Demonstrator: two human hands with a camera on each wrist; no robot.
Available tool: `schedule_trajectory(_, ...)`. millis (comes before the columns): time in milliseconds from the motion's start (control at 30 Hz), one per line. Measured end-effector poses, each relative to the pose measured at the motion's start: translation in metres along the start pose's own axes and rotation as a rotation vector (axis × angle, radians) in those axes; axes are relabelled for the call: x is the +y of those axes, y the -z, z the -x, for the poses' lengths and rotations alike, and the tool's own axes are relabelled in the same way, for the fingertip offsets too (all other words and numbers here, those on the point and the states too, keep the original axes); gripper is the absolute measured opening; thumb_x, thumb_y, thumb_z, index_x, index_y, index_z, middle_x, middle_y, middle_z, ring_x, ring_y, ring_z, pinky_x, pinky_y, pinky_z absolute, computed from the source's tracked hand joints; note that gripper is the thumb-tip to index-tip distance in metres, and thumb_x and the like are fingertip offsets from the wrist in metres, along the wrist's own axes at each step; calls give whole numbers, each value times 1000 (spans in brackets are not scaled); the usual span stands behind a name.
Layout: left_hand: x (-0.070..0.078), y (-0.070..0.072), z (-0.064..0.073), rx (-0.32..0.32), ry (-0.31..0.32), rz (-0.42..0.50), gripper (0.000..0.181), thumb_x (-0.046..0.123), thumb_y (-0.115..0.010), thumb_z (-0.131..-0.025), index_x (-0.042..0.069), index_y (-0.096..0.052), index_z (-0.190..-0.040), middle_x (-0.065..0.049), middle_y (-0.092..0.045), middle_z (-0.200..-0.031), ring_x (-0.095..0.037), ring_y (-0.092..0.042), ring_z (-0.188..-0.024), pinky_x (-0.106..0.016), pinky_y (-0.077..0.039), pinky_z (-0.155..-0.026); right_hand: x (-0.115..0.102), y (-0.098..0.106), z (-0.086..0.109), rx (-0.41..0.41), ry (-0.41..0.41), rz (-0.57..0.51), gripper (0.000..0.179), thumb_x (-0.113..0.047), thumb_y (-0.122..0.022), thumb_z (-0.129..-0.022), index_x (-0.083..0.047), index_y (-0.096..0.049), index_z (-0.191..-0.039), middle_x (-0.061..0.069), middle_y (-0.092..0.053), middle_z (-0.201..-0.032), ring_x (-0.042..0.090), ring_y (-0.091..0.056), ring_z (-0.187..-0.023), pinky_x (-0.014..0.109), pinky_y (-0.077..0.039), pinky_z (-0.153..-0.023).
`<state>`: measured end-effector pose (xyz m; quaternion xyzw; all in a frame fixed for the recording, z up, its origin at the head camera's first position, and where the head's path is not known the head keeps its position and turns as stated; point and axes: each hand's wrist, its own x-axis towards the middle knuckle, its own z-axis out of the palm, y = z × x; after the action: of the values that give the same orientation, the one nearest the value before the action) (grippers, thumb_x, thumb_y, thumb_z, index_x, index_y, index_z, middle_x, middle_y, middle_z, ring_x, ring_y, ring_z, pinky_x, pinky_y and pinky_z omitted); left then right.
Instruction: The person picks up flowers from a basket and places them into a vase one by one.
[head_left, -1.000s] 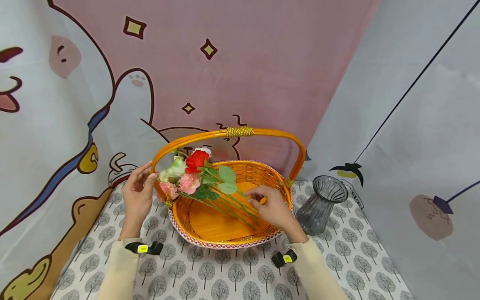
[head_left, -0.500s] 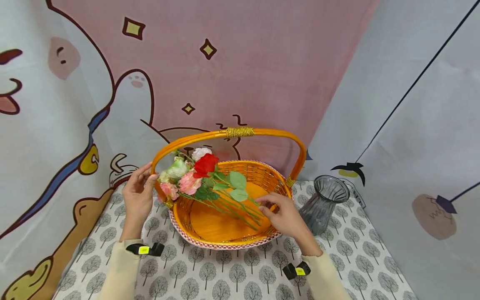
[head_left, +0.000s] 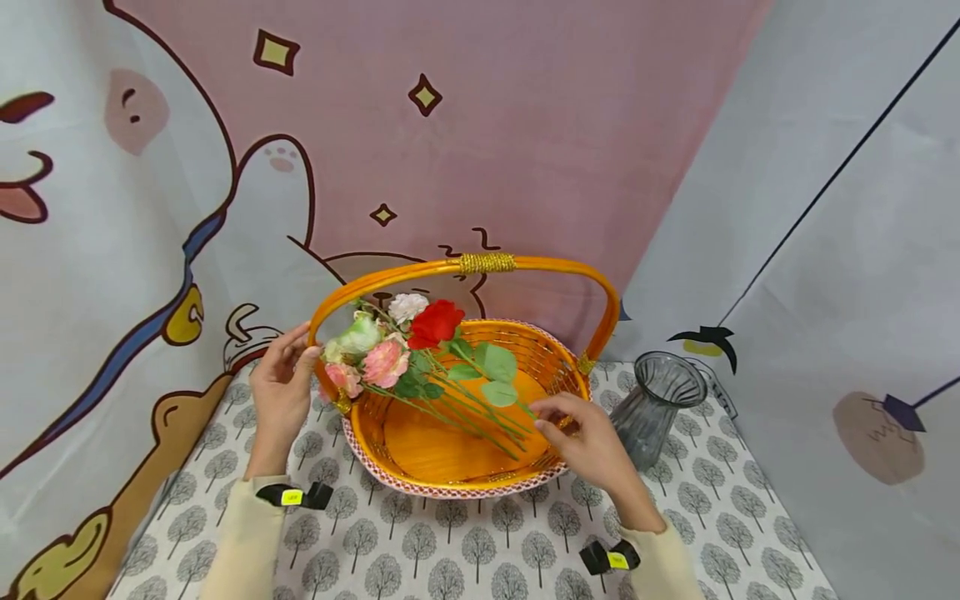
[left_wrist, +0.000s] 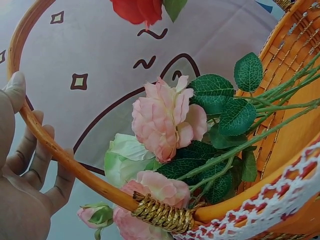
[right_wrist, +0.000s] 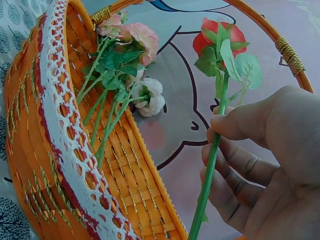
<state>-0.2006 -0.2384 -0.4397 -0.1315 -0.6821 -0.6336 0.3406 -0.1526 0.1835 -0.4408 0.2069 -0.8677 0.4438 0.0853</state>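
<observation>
A red rose [head_left: 437, 323] with green leaves is pinched by its stem between the thumb and fingers of my right hand [head_left: 587, 437]; the right wrist view shows the green stem [right_wrist: 214, 155] running past the fingertips. My left hand [head_left: 281, 387] holds the left side of the orange basket handle [left_wrist: 47, 137], thumb on one side and fingers on the other. Inside the woven basket [head_left: 397, 486], pink roses [head_left: 386, 362], a pale green rose [head_left: 360, 335] and a white rose [right_wrist: 149, 96] lean at the left end, their stems slanting across toward the right.
A grey ribbed glass vase [head_left: 651, 408] stands just right of the basket, close to my right forearm. Beneath everything lies a tree-patterned tablecloth [head_left: 420, 546]. Cartoon-printed curtains [head_left: 562, 150] rise behind the table and along both sides.
My right hand has moved right and slightly toward me, drawing the red rose away from the other flowers. The left hand keeps its hold on the handle.
</observation>
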Motion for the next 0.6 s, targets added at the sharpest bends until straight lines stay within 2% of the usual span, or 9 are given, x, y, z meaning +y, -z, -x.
schedule_trajectory(300, 3, -1, -1, -12, -10, -23, 37, -5, -60, -100, -4, -61, -137, 11, -68, -103, -7, -64, -94, -15, -52, -87, 2, 6, 8, 31, -24, -24, 18, -11, -73, -96, -16, -76, -113, -7, -68, -92, 10, -61, -75, 25, -55, -66)
schedule_trajectory(500, 0, 2, 1, -12, 20, -7, 37, -5, -59, -100, -3, -61, -138, 10, -68, -104, -6, -66, -97, -15, -52, -88, 5, 11, 15, 53, -32, -23, 19, -12, -73, -96, -15, -75, -114, -7, -69, -93, 8, -64, -77, 25, -56, -68)
schedule_trajectory(600, 0, 2, 1, -13, 16, -5, 37, -4, -59, -100, -3, -61, -138, 10, -68, -104, -6, -66, -97, -15, -52, -87, 7, 15, 17, 63, -47, -13, 19, -14, -73, -96, -16, -75, -115, -7, -70, -92, 7, -64, -77, 26, -57, -70)
